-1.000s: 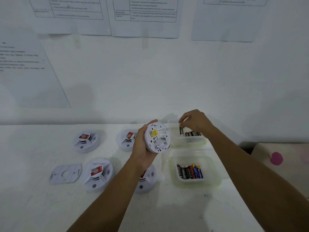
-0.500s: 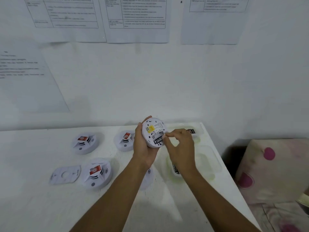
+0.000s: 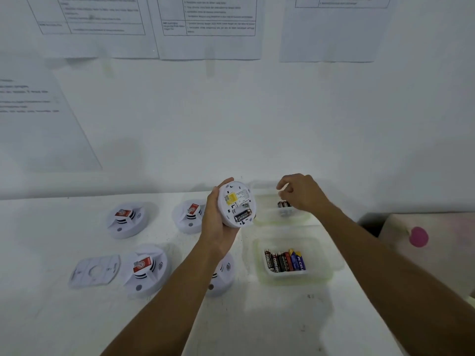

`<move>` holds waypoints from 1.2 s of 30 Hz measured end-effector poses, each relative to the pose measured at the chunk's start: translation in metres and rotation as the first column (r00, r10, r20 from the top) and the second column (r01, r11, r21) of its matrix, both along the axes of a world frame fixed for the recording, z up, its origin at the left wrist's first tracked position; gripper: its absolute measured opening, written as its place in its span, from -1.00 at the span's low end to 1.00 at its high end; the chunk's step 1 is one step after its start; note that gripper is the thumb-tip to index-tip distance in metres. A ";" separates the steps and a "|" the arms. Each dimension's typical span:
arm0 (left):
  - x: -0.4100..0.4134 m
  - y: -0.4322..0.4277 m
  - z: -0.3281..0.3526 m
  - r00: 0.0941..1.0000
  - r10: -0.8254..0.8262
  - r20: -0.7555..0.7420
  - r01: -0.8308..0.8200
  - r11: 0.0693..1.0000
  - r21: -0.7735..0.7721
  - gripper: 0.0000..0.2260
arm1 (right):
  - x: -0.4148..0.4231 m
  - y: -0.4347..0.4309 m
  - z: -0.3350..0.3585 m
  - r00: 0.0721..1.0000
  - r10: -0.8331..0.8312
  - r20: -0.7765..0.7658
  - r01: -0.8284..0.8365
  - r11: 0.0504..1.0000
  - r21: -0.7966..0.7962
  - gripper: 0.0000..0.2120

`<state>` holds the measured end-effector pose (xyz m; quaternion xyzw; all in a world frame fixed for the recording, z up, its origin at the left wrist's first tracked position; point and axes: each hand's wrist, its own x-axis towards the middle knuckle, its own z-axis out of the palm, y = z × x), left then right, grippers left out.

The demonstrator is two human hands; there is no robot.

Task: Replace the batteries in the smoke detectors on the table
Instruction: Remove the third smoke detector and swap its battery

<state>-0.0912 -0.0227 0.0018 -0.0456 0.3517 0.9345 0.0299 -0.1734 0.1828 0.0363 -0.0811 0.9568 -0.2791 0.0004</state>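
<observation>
Right fingers (image 3: 284, 188) now apart from detector (image 3: 237, 201)

Printed paper sheets (image 3: 208, 27) hang on the white wall (image 3: 231, 124) at twelve o'clock. Pale fabric with a pink spot (image 3: 442, 255) lies at three o'clock, beside the tabletop (image 3: 51, 317).

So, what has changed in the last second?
The right hand took a battery from the far box, set it in the detector, let go and moved back over the box. The left hand holds the detector as before; the other detectors lie unmoved.
</observation>
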 end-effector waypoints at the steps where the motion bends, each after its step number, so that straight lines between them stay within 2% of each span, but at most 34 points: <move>1: -0.002 -0.001 -0.001 1.000 -0.001 -0.001 0.001 1.000 0.004 -0.67 | -0.010 0.001 -0.001 0.999 -0.004 0.052 0.001 0.998 0.071 -0.91; 6: -0.008 -0.006 -0.005 1.000 -0.003 0.001 0.003 1.000 0.009 -0.68 | -0.029 -0.012 -0.006 0.992 -0.044 0.115 0.012 0.962 0.272 -0.85; 11: -0.013 -0.009 -0.006 1.000 0.000 0.014 0.000 1.000 -0.006 -0.67 | -0.032 -0.031 -0.015 0.990 -0.042 0.138 -0.002 0.952 0.305 -0.82; 13: -0.014 -0.009 -0.006 1.000 -0.001 0.020 0.001 1.000 -0.004 -0.68 | -0.035 -0.031 -0.016 0.985 -0.041 0.166 -0.001 0.970 0.243 -0.80; 16: -0.014 -0.011 -0.006 1.000 0.000 0.022 0.000 1.000 -0.001 -0.67 | -0.036 -0.026 -0.008 0.983 -0.025 0.184 0.013 0.998 0.067 -0.77; 19: -0.013 -0.010 -0.006 1.000 -0.008 0.015 0.008 1.000 0.012 -0.67 | -0.022 -0.022 0.010 0.984 0.045 0.174 -0.022 0.991 -0.129 -0.89; 22: -0.010 -0.006 -0.003 1.000 -0.025 0.010 0.024 1.000 0.020 -0.68 | 0.011 -0.019 0.033 0.983 0.128 0.129 -0.076 0.935 -0.347 -0.93; 26: -0.002 0.001 0.002 0.999 -0.039 -0.002 0.039 0.999 0.031 -0.70 | 0.060 -0.027 0.051 0.984 0.179 0.011 -0.139 0.799 -0.586 -0.89; 29: 0.010 0.007 0.008 0.998 -0.057 -0.032 0.057 0.998 0.018 -0.71 | 0.091 -0.040 0.046 0.983 0.173 -0.059 -0.171 0.755 -0.633 -0.87; 32: 0.021 0.009 0.012 0.998 -0.060 -0.035 0.059 0.998 -0.023 -0.69 | 0.113 -0.050 0.030 0.984 0.152 -0.094 -0.178 0.779 -0.601 -0.85; 36: 0.035 0.009 0.014 0.999 -0.046 -0.023 0.043 0.993 -0.106 -0.65 | 0.133 -0.059 0.007 0.951 0.171 -0.258 -0.285 0.807 -0.516 -0.81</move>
